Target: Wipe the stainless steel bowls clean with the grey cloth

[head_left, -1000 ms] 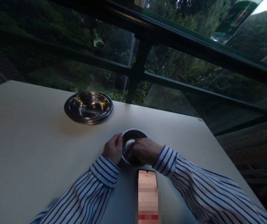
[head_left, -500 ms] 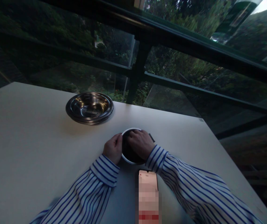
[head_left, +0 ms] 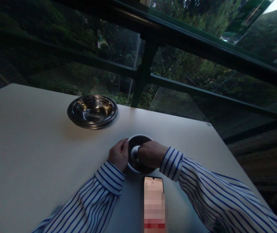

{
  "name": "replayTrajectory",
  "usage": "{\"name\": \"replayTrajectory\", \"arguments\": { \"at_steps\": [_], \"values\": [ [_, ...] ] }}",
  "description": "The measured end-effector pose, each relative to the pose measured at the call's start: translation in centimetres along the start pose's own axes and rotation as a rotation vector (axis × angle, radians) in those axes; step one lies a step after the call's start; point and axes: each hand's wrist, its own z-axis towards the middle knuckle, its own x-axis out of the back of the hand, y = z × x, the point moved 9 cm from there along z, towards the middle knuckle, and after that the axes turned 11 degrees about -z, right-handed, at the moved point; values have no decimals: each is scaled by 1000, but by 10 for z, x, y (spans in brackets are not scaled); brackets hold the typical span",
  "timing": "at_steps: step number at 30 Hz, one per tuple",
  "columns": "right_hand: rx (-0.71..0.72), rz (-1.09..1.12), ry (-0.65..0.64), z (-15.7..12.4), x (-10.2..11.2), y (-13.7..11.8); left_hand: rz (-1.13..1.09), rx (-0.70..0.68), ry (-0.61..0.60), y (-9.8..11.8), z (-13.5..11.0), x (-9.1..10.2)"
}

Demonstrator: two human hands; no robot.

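Note:
A round vessel (head_left: 138, 138) with a white rim and a dark inside stands on the table in front of me. My left hand (head_left: 119, 153) is closed on its left edge, thumb up at the rim. Over the right side of the vessel, my right hand (head_left: 151, 153) reaches in with its fingers curled. A rounded whitish thing (head_left: 135, 151) shows inside, right beside those fingertips. Whether the fingers grip it is hard to see, as the hand hides part of the inside.
Shiny metal bowls (head_left: 92, 111), nested in a stack, sit at the table's far edge. A phone (head_left: 154, 200) with a lit screen lies nearer me. Beyond the white table (head_left: 31, 136) runs a dark window frame (head_left: 145, 61) with greenery outside.
My right hand has shifted a little right and its fingers are more curled. The whitish thing inside the vessel now shows. My left hand stays at the rim.

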Motion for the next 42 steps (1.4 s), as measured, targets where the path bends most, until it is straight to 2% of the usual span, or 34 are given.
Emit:
{"name": "replayTrajectory", "arguments": {
  "at_steps": [3, 7, 16, 20, 27, 33, 38, 42],
  "values": [
    [66, 20, 99, -1, 6, -12, -18, 6, -17, 0, 1, -2],
    [25, 34, 207, 0, 12, -14, -18, 7, -46, 0, 1, -2],
    [-195, 28, 290, 4, 14, 16, -4, -32, -23, 5, 2, 2],
    [-246, 23, 309, 7, 17, 21, 7, -40, -20, 6, 2, 2],
    [-111, 49, 332, 17, 24, 7, 50, -26, 54, 2, 3, 9],
    [12, 67, 267, 9, 22, -9, 72, 18, 89, -1, 2, 12],
    [26, 61, 192, 3, 15, -10, 7, 12, 72, 1, 1, 9],
    [23, 67, 196, 4, 17, -12, 20, 8, 46, 2, 3, 8]
  ]
}}
